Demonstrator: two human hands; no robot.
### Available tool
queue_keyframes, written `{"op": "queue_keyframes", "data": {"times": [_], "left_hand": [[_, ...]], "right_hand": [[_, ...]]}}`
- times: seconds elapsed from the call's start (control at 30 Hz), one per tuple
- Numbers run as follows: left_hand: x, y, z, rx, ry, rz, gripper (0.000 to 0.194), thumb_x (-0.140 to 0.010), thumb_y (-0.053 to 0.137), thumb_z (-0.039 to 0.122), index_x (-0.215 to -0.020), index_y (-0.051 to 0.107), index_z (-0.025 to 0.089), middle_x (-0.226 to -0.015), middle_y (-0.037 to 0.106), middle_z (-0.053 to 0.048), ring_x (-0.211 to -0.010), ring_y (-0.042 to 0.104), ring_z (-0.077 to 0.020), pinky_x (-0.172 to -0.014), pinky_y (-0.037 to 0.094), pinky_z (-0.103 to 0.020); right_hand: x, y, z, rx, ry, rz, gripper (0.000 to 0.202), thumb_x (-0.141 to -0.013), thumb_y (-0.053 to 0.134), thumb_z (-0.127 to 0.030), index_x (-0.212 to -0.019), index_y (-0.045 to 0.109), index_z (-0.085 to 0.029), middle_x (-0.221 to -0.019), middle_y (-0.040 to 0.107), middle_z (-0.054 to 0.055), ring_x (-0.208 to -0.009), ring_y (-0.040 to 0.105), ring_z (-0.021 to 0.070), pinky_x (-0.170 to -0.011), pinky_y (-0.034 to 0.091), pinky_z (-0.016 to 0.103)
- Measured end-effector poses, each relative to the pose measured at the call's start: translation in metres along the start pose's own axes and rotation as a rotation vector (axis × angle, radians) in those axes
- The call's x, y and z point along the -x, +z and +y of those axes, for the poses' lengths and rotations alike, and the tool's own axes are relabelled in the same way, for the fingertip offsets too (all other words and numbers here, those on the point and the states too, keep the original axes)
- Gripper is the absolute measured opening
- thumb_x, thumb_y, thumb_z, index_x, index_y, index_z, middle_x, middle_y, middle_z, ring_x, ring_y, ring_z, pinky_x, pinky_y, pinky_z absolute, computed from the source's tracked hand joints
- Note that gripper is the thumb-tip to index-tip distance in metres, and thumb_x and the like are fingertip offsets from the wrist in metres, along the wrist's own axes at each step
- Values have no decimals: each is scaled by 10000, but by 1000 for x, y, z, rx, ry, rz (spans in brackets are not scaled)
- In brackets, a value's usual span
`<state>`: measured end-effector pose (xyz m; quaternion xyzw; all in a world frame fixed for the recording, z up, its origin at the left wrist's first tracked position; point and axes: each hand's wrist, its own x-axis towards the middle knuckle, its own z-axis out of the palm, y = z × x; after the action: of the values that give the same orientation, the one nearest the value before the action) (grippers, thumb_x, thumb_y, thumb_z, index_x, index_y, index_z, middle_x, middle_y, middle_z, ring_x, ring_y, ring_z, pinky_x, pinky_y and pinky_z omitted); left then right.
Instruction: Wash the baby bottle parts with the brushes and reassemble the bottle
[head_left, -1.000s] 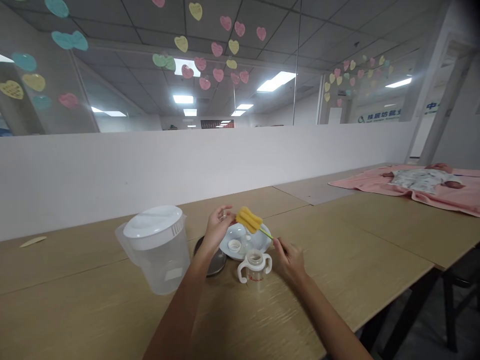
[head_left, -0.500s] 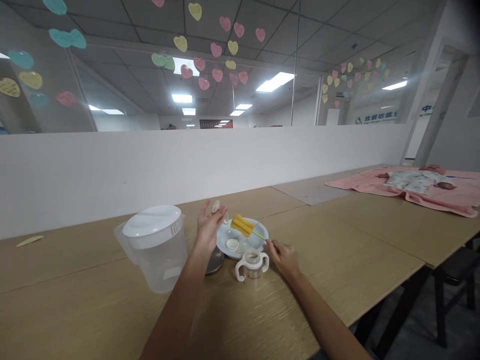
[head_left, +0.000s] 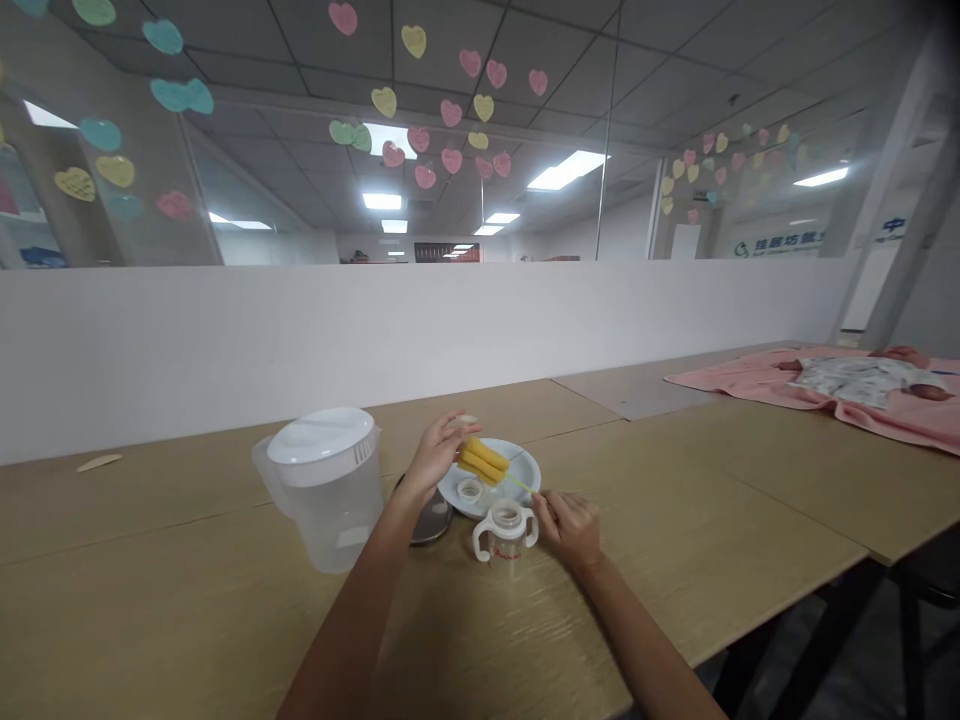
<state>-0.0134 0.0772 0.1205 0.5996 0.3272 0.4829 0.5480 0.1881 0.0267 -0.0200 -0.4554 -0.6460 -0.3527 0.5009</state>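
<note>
My right hand (head_left: 571,525) is closed around the thin green handle of a yellow sponge bottle brush (head_left: 484,461). Over the left side of a white bowl (head_left: 531,478), my left hand (head_left: 439,450) pinches a small pale piece (head_left: 466,420) that looks like a bottle nipple; the fingers partly hide it. The brush's sponge end lies right at those fingertips. Inside the bowl is a white ring cap (head_left: 470,490), with another clear part beside it, mostly covered by the sponge. A baby bottle (head_left: 506,530) with two white handles stands uncapped in front of the bowl.
A lidded clear plastic pitcher (head_left: 330,500) stands left of my left forearm. Behind that wrist sits a dark round dish (head_left: 433,522). Far right, a baby-like figure (head_left: 855,380) in patterned clothing lies on a pink blanket (head_left: 735,375). A white wall (head_left: 300,330) runs behind the table.
My left hand has turned and come closer to the sponge, so the pale piece now sits by its tip. The right hand keeps its hold on the brush. The view has shifted slightly left.
</note>
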Motion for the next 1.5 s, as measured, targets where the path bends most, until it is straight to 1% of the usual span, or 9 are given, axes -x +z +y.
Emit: {"op": "queue_keyframes", "data": {"times": [0.1,0.2,0.33,0.47,0.67,0.83,1.0,1.2,1.5], "left_hand": [[-7,-19,-8,-391,1,93,461,-856,500,232,-1307,415,187,-1098,666,-124,-623,616,-109,-591,479,-224],[-13,-38,-23,-768,-17,203,510,-803,536,169,-1302,436,196,-974,693,-112,-708,651,-162,-668,474,-251],[-17,-55,-47,-957,-78,286,366,-664,621,62,-1017,624,160,-826,686,-141,-950,632,-275,-831,434,-337],[-16,-61,-58,-1075,-145,292,159,-628,630,39,-751,639,140,-711,663,-157,-946,627,-337,-843,419,-424],[-11,-30,-46,-1164,-3,198,146,-797,535,213,-784,666,152,-923,666,-205,-1084,558,-328,-914,380,-418],[-4,16,-51,-1144,116,-97,208,-816,538,334,-810,699,201,-1038,680,-111,-1048,584,-239,-920,393,-307],[-1,23,-61,-1116,123,-169,201,-771,606,364,-767,697,185,-951,700,-118,-1016,606,-262,-891,408,-315],[-6,11,-43,-1077,172,-55,274,-739,645,311,-984,652,189,-1081,664,-133,-1063,586,-278,-900,401,-330],[18,-6,25,-978,322,117,453,-548,784,211,-955,585,220,-964,658,-52,-908,598,-260,-817,421,-319]], "right_hand": [[0,-1,0,-49,-27,-6,304,-895,503,-248,-606,556,-170,-479,530,-2,-457,462,88,-513,295,244],[0,-4,1,-75,22,-8,309,-896,494,-241,-601,557,-168,-479,530,0,-451,454,85,-512,297,241],[1,-5,2,-55,84,-3,317,-899,476,-242,-598,552,-179,-474,514,-5,-440,436,84,-510,303,244],[3,-3,3,-42,124,-14,335,-903,455,-252,-584,535,-184,-462,473,-18,-438,417,85,-510,304,245],[5,-2,5,-16,201,28,367,-905,452,-253,-550,509,-180,-452,443,-25,-434,384,82,-497,281,237],[5,-3,4,-27,219,23,373,-906,452,-259,-548,516,-174,-443,435,-29,-425,379,77,-496,273,232],[3,-2,2,-19,251,26,390,-914,444,-273,-543,517,-175,-433,437,-28,-420,381,76,-491,277,228],[2,-1,0,-18,290,20,408,-927,424,-297,-554,528,-172,-435,453,-24,-415,384,75,-480,275,223],[3,-2,-2,-70,260,-81,434,-929,421,-304,-522,498,-173,-437,460,-22,-410,377,71,-479,258,228]]}}
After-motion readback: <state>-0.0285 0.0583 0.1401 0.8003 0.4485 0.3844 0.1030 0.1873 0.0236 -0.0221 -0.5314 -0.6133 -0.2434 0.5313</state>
